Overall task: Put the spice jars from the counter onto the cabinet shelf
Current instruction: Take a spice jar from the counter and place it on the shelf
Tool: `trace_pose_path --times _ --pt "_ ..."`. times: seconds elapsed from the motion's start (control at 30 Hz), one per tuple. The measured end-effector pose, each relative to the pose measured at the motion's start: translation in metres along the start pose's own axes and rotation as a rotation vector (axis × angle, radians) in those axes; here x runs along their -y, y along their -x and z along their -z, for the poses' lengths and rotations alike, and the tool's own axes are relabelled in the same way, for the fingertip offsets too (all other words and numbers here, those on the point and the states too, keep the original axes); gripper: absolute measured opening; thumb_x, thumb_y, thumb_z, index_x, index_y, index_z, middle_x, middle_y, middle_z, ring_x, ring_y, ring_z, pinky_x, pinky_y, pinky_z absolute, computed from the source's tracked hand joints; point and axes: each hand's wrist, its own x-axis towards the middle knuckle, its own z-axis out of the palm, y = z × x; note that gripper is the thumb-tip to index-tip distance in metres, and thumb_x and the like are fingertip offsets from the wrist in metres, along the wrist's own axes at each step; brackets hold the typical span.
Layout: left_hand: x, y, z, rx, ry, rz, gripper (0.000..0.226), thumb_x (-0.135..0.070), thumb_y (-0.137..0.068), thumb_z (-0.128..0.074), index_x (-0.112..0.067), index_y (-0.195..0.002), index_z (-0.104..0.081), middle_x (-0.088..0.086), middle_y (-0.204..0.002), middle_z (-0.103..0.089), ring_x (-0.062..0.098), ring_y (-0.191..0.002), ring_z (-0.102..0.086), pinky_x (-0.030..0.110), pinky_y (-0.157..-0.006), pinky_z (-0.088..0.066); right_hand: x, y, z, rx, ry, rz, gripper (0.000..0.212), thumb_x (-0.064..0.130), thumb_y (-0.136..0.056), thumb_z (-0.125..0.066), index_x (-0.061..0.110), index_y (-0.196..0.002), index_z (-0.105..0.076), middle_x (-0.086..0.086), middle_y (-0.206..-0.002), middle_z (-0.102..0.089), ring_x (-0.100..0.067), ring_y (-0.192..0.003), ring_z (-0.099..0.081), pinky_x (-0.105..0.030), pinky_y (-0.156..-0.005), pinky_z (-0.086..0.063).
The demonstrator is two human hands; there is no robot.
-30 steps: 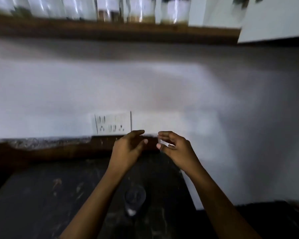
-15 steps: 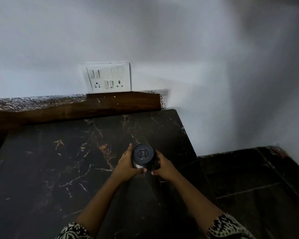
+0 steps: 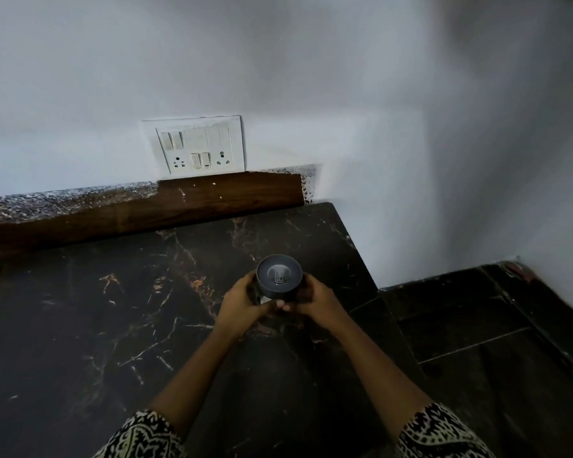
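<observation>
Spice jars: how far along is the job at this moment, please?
Done: this cannot be confirmed, since the cabinet shelf is out of view; only one spice jar shows at the dark marble counter. In hand: the left hand and the right hand grip that dark-lidded jar from both sides. Left: carrying it up to the shelf.
</observation>
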Motion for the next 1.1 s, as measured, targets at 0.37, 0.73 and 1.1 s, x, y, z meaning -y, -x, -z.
trace_pose_path --times 0.37,0.73,1.1 --pt "-0.141 0.003 0.063 -0.189 0.217 -0.298 0.077 -0.054 -0.057 -0.081 -0.024 -0.125 -0.057 -0.007 -0.115 -0.064 0.006 -0.099 -0.061 0.02 -0.079 -0.051 0.126 0.05 0.066 -0.233 -0.072 0.386 0.064 0.034 -0.07 -0.079 0.033 -0.127 -0.05 0.008 -0.122 -0.062 -0.006 -0.111 -0.059 -0.027 -0.095 -0.049" --pt "-0.229 0.016 0.091 -0.165 0.287 -0.412 0.04 -0.066 -0.071 -0.064 -0.046 -0.106 -0.06 -0.005 -0.116 -0.061 0.002 -0.094 -0.062 0.019 -0.076 -0.049 0.188 0.08 0.092 -0.276 -0.302 0.596 0.068 0.017 -0.072 -0.076 0.042 -0.123 -0.038 0.016 -0.118 -0.057 0.001 -0.107 -0.058 -0.012 -0.074 -0.053" --pt "-0.256 0.016 0.097 -0.17 0.175 -0.437 0.067 -0.053 -0.066 -0.077 -0.032 -0.124 -0.049 -0.002 -0.115 -0.057 0.012 -0.094 -0.064 0.028 -0.078 -0.055 0.209 0.089 0.085 -0.546 -0.111 0.709 0.073 0.024 -0.069 -0.081 0.039 -0.124 -0.036 0.019 -0.122 -0.049 0.001 -0.111 -0.051 -0.015 -0.087 -0.049"
